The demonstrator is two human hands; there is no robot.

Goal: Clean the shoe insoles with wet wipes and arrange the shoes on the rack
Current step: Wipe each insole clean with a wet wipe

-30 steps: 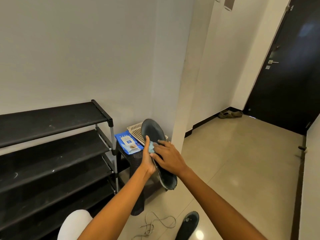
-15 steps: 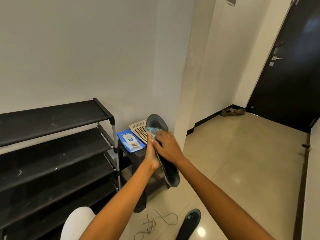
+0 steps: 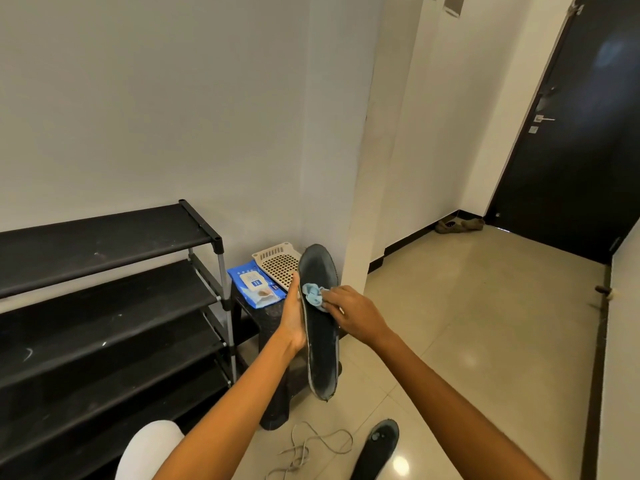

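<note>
A long dark insole (image 3: pixel 322 355) stands almost upright in front of me, its toe end up. My left hand (image 3: pixel 293 318) holds it from behind along its left edge. My right hand (image 3: pixel 355 315) presses a crumpled pale blue wet wipe (image 3: pixel 314 295) against the insole's upper half. A second dark insole (image 3: pixel 378 446) lies on the floor near the bottom edge. The black shoe rack (image 3: pixel 104 306) with several bare shelves stands at the left.
A blue pack of wet wipes (image 3: pixel 254 284) and a cream perforated basket (image 3: pixel 278 261) sit on a dark stool (image 3: pixel 273 386) beside the rack. Loose laces (image 3: pixel 308 448) lie on the tiled floor. A pair of shoes (image 3: pixel 459 225) rests by the dark door (image 3: pixel 581 133).
The wipe and my right hand slid up toward the insole's toe and came back down a little. The insole now stands more upright.
</note>
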